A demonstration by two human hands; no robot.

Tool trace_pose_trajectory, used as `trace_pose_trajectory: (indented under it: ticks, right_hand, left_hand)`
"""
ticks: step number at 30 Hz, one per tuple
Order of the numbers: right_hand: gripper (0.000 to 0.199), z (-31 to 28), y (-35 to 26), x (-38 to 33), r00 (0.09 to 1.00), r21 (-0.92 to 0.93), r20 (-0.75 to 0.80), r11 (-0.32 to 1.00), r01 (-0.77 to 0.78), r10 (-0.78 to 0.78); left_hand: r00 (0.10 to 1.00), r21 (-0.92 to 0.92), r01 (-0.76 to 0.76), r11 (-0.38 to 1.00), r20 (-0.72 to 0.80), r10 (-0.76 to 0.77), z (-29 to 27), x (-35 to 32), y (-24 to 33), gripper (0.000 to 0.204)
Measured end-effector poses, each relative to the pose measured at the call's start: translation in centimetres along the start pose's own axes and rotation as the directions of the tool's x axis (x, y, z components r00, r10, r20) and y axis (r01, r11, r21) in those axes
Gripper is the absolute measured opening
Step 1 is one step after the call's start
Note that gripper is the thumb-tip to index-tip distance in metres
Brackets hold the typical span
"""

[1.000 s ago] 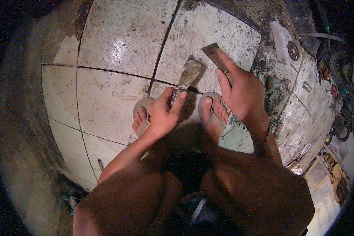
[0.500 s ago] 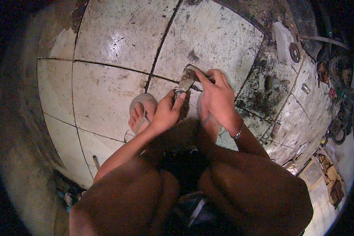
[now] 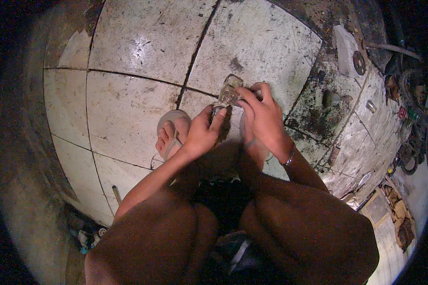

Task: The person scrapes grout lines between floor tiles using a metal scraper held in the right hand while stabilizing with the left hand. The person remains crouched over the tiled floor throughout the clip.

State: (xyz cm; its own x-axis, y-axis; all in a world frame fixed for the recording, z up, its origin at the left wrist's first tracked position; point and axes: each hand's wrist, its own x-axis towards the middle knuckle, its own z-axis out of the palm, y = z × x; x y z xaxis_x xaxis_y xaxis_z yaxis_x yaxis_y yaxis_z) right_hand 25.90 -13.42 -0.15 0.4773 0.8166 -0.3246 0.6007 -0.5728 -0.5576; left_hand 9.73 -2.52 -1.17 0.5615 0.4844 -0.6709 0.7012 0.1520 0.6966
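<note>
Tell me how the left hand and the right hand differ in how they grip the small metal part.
The left hand pinches the lower end of the metal part with thumb and fingertips, reaching up from below. The right hand sits higher and curls its fingers over the part from the right side. The right wrist wears a bracelet; the left is bare. Both hands touch the same part above the tiled floor.

Floor: large pale tiles (image 3: 138, 42), grimy, dark joints. Flip-flop sandal (image 3: 169, 118) on a tile. Round metal disc (image 3: 359, 62) upper right (beside a flat pale slab (image 3: 345, 45)). Short rod (image 3: 117, 194) lower left.
</note>
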Motion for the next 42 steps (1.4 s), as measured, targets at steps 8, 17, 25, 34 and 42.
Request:
trace_pose_trajectory:
  ticks: [8,17,25,34,42]
  right_hand:
    - [0.047,-0.6,-0.9,-0.8,0.996,-0.063,0.057,0.995,0.079,-0.075]
    - [0.058,-1.0,-1.6,0.5,0.997,0.001,0.054,0.999,0.054,-0.054]
    - [0.056,-0.1,-1.5,0.2,0.993,-0.047,0.117,0.999,0.027,-0.021]
    - [0.046,-1.5,-0.1,0.1,0.998,0.057,0.046,0.998,-0.040,0.037]
    - [0.050,-1.6,-0.9,0.4,0.986,0.276,-0.108,0.957,-0.091,0.125]
  left_hand:
    - [0.998,-0.019,0.018,1.000,0.056,-0.017,-0.2,0.3,-0.4,0.059]
    - [0.998,0.007,-0.051,0.999,-0.031,0.051,0.3,0.3,-1.1,0.056]
    - [1.000,-0.105,0.012,0.994,0.029,-0.009,-0.2,0.5,0.2,0.052]
    - [0.996,0.031,-0.052,0.998,-0.072,0.054,0.2,0.4,-1.1,0.062]
    - [0.959,-0.206,0.198,0.958,0.242,-0.146,-1.8,0.4,1.0,0.039]
